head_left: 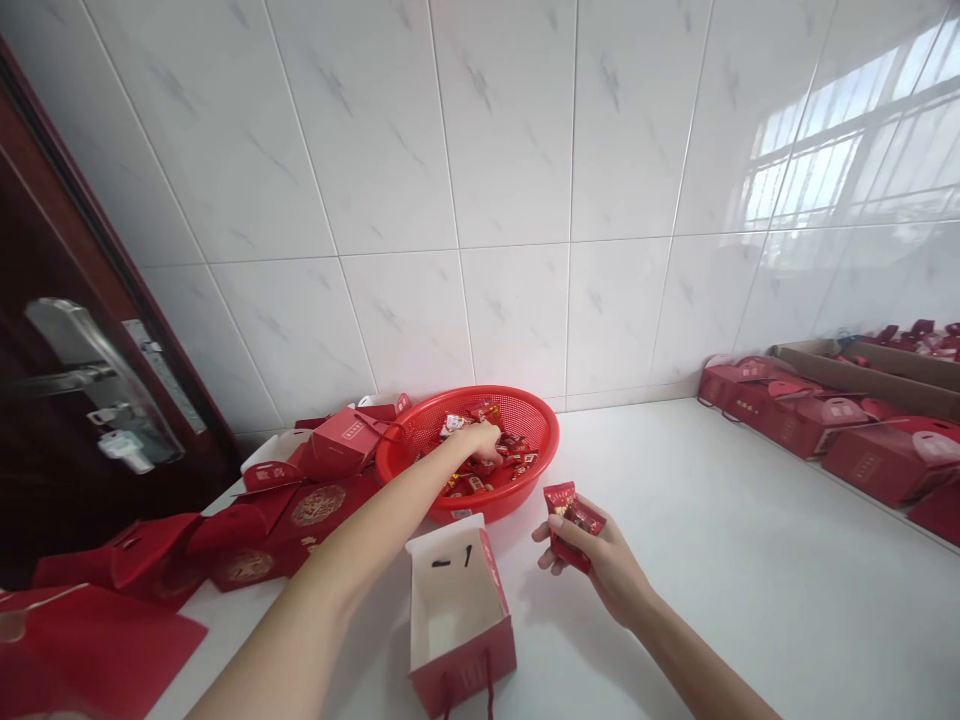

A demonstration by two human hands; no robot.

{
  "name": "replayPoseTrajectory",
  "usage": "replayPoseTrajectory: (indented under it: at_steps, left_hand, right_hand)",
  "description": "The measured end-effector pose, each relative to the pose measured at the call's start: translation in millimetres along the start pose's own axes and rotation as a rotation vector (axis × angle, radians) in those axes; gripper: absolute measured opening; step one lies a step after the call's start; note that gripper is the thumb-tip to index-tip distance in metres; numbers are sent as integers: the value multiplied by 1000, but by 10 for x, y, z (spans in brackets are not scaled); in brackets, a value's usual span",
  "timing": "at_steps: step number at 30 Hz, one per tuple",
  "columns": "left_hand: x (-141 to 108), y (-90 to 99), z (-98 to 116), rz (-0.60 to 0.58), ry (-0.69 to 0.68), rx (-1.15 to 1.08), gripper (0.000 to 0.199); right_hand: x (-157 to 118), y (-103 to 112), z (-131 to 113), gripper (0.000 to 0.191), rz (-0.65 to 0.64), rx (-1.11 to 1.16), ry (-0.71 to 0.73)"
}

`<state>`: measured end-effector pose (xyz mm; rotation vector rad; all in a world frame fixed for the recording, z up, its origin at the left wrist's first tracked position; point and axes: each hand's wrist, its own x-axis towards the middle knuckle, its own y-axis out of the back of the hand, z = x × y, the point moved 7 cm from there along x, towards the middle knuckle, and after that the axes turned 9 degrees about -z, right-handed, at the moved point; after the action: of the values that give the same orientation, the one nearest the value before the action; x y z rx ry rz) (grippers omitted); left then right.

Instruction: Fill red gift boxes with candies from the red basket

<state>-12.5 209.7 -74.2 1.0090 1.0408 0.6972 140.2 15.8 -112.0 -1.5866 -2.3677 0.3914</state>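
My left hand (482, 441) reaches into a red plastic basket (541, 420) that holds a pile of wrapped candies (517, 460). Its fingers are bent down among the wrappers, and what they grip, if anything, is hidden. Over the white table, to the right of the basket, my right hand (600, 555) is closed on red wrapped candies (570, 525), the thumb pressed across them. Between my forearms stands an open red gift box (463, 675) with a white inside and a cord at its front.
Red gift boxes (341, 445) and flat red cartons (300, 520) crowd the table's left side. More closed red boxes (814, 420) line the right, beside a cardboard tray (877, 375). A tiled wall (510, 300) rises behind; a dark door (67, 230) is at left.
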Motion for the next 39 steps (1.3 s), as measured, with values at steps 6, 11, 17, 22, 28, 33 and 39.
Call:
replayPoseTrajectory:
  at_steps: [6,11,17,22,28,33,39]
  left_hand:
    - [37,-100,-35,-2,32,-32,33]
    - [-4,-32,-122,-14,-27,-220,11]
    - [-54,113,-154,44,-162,-580,26]
    - [-93,246,-112,128,-253,-828,44]
    - [-405,435,256,148,-456,-1087,48]
    - [-771,279,816,-95,-669,-1057,49]
    - [-955,81,1075,-205,-692,-846,46]
  right_hand:
    - [-16,11,-21,41,10,54,-34]
    - [-19,-24,-14,33,-23,99,-56]
    - [-18,-34,2,33,-26,77,-70]
    - [-18,-18,-24,35,-7,69,-75]
    - [-23,24,-96,34,33,99,-24]
    - [-51,107,-170,38,136,137,65]
    - [-63,144,-201,42,210,122,125]
